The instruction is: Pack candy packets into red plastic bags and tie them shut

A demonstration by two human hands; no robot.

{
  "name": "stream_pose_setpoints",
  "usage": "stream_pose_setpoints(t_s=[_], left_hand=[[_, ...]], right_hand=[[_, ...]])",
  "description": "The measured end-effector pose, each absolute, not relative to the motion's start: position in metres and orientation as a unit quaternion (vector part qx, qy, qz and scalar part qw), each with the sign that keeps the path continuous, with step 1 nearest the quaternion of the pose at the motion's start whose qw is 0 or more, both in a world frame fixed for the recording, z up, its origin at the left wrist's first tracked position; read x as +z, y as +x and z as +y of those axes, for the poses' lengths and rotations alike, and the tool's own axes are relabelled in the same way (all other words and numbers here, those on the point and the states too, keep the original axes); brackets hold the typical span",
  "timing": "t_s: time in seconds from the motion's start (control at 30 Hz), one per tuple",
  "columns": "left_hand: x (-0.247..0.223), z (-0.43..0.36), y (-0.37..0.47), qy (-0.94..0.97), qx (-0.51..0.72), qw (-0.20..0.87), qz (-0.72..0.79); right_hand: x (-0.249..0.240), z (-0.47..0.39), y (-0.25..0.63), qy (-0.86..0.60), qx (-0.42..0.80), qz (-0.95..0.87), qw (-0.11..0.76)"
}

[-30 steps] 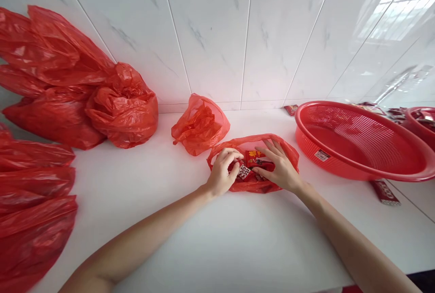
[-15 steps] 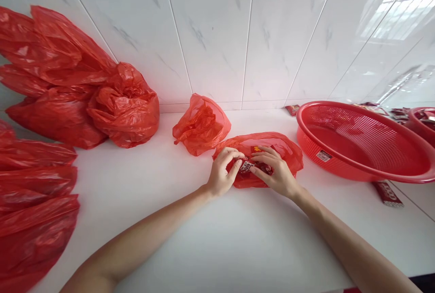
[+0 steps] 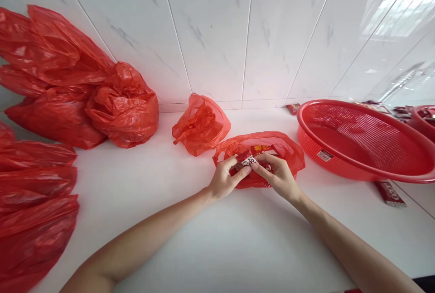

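Observation:
A small red-and-white wrapped snack packet [image 3: 247, 159] is pinched between my left hand [image 3: 224, 178] and my right hand [image 3: 279, 178]. Both hands are closed on it, thumbs on the near side. They hold it over the mouth of an open red plastic bag [image 3: 288, 150] lying on the white counter. Inside that bag more red packets show, one with yellow print [image 3: 262, 148]. My fingers and the held packet hide part of the bag's contents.
Right of the bag stands a red mesh basket [image 3: 343, 161], with a dark red packet [image 3: 389, 193] by its base and a small packet [image 3: 292, 109] behind it. A crumpled red bag [image 3: 202, 125] lies behind my left hand. Filled red bags [image 3: 122, 107] crowd the left against the tiled wall.
Both hands have closed in on the snack packet and raised it slightly, tilting it. The packet with yellow print in the bag is now more exposed.

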State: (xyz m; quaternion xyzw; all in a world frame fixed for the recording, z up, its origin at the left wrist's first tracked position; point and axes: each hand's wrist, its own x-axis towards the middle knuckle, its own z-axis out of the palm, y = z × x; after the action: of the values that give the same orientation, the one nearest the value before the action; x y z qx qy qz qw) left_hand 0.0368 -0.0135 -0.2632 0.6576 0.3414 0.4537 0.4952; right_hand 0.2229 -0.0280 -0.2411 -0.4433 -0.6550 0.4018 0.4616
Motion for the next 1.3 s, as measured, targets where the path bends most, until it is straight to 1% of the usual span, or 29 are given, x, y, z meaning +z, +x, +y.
stream_pose_setpoints(t_s=[0.13,0.23,0.33,0.47,0.67,0.83,0.97,1.13,1.3], left_hand=[[-0.264,-0.013,0.033,0.656,0.416,0.520,0.356],[-0.264,-0.013,0.033,0.656,0.399,0.537,0.349],[-0.263,-0.013,0.036,0.614,0.435,0.558,0.350],[-0.261,-0.013,0.039,0.590,0.478,0.546,0.353],[-0.262,-0.014,0.038,0.591,0.491,0.533,0.355],[-0.263,-0.015,0.038,0.604,0.489,0.514,0.363],[-0.262,-0.015,0.040,0.575,0.482,0.555,0.360],[-0.263,-0.014,0.041,0.555,0.479,0.578,0.358],[-0.263,-0.012,0.038,0.580,0.461,0.560,0.372]], right_hand=[[-0.236,-0.028,0.225,-0.437,0.407,-0.655,0.462],[-0.233,-0.028,0.228,-0.426,0.433,-0.650,0.457],[-0.232,-0.029,0.229,-0.432,0.482,-0.609,0.457],[-0.230,-0.029,0.229,-0.426,0.534,-0.575,0.450],[-0.227,-0.028,0.230,-0.436,0.515,-0.602,0.427],[-0.230,-0.027,0.229,-0.415,0.573,-0.542,0.454],[-0.232,-0.025,0.230,-0.401,0.599,-0.531,0.446],[-0.230,-0.024,0.234,-0.396,0.586,-0.569,0.418],[-0.232,-0.023,0.236,-0.437,0.490,-0.633,0.410]])
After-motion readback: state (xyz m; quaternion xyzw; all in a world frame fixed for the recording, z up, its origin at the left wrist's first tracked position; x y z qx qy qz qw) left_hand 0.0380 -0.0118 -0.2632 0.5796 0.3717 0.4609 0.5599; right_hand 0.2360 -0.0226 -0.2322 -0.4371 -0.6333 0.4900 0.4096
